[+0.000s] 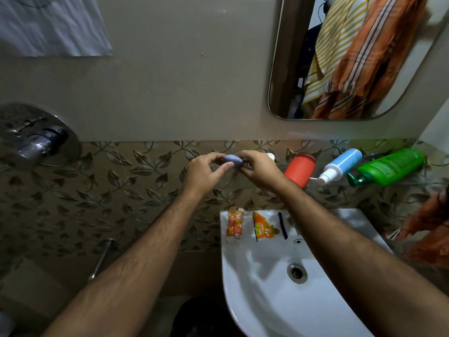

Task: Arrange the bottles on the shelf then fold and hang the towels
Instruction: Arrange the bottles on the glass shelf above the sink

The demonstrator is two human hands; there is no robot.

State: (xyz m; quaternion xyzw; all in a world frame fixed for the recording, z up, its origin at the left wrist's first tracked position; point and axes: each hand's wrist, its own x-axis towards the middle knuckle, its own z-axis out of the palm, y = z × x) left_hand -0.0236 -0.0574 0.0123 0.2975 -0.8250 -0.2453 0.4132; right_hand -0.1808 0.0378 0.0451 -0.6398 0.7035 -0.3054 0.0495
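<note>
Two bare hands meet in front of the leaf-patterned wall tiles, both holding a small rounded blue-grey object; what it is I cannot tell. The left hand has thumb and fingers curled onto its left end, and the right hand pinches its right end, so each grip is clamped on it. On the glass shelf to the right, three bottles lean close together: a red cylindrical bottle nearest the hands, then a white and light-blue pump bottle, then a green pump bottle toward the shelf's right end. Below, a white ceramic washbasin carries orange sachets along its back rim. An orange fringed towel hangs at the right edge
</note>
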